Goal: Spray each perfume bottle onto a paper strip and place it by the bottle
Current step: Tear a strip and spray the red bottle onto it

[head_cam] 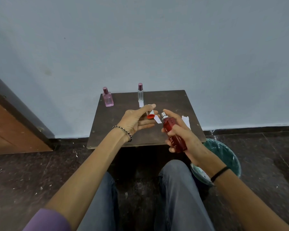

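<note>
Above a dark speckled floor (40,172), the right hand (183,137) grips a red perfume bottle (173,135), its label unreadable; the left hand (135,120) pinches a paper strip (158,120) and red cap (150,116). Beyond, the dark wooden counter (123,130) carries a pink bottle (108,97) and a clear bottle (140,93) against a pale blue wall (157,39).

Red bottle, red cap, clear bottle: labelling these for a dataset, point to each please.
red bottle (174,136), head view, glass body.
red cap (150,116), head view, open end.
clear bottle (140,95), head view, glass body.
</note>
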Demonstrator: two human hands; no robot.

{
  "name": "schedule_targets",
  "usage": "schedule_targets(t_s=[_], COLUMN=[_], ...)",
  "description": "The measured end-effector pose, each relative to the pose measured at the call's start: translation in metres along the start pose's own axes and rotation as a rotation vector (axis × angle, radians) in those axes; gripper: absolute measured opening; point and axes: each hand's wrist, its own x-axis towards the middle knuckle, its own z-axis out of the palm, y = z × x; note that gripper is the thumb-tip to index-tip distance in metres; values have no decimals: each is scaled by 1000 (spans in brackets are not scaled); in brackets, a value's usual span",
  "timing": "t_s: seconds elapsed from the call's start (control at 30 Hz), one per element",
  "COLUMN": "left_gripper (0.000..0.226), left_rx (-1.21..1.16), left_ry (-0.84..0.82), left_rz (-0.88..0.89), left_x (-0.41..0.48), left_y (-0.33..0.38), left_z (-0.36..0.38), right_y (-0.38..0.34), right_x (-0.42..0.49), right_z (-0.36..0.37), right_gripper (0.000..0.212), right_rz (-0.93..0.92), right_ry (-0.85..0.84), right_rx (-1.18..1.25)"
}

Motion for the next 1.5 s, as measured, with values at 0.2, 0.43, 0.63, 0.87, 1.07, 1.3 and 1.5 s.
schedule_targets(t_s=[0.2, 0.43, 0.63, 0.87, 1.07, 1.3, 1.5], left_gripper=[45, 49, 51, 43, 49, 44, 31], left_rx=[-62, -52, -48, -84, -93, -97, -84], left_ry=[-51, -68, -86, -82, -89, -106, -76], left_rz=[-6, -25, -34, -58, -68, -57, 11], left_x=[-2, -6, -4, -5, -5, -2, 3], left_y=[2, 6, 5, 4, 3, 1, -2], left_z=[0, -1, 1, 6, 8, 5, 2], right_y=[2, 9, 10, 10, 12, 7, 3], right_x=[2, 5, 8, 14, 15, 7, 4], right_z=[10, 15, 19, 17, 17, 15, 15], right_gripper=[63, 73, 78, 81, 80, 84, 88], right_rz=[-218, -269, -300, -300, -261, -284, -173], right_ry=[255, 411, 461, 485, 520, 539, 463], right_rx=[-797, -1101, -1170, -1223, -1243, -1190, -723])
